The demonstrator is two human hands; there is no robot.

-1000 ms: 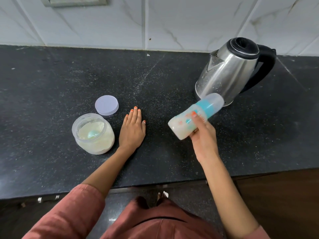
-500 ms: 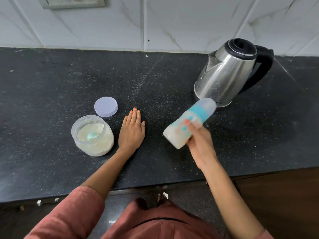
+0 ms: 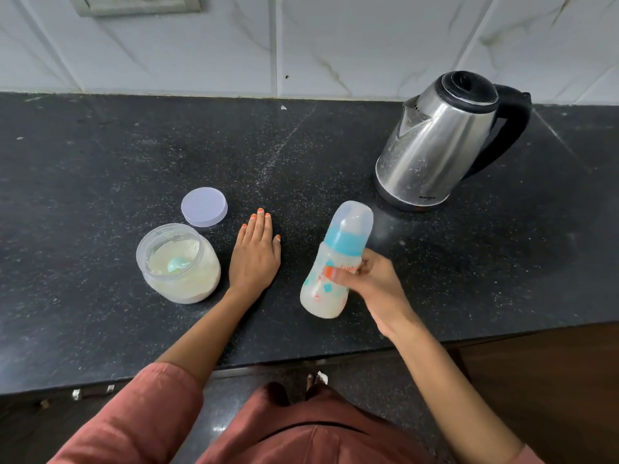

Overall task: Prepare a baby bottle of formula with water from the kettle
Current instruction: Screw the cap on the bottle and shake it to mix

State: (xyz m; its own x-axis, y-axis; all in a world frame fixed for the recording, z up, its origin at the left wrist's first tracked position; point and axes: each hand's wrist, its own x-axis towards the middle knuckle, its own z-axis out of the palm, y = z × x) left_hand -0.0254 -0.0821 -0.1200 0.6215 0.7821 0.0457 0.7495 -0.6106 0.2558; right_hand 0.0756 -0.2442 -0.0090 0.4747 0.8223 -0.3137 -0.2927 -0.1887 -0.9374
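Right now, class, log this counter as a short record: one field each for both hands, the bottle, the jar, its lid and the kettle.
left hand: flat on the counter, holding nothing
right hand: grips the baby bottle
baby bottle: capped, milky liquid inside
jar: open, powder and teal scoop inside
lid: on the counter behind the jar
kettle: upright, lid closed, back right

setting: home kitchen. dark speckled stone countertop [image 3: 100, 162] runs left to right, backed on the far side by white marble-look wall tiles [image 3: 335, 45]. switch plate [image 3: 137, 3] on the wall, far left. steel electric kettle [image 3: 435, 145] on the counter, far right. open jar of pale powder [image 3: 177, 262], its lid [image 3: 204, 206] just beyond it, baby bottle [image 3: 335, 262] to the right. brown cabinet front [image 3: 552, 380] below, near right.
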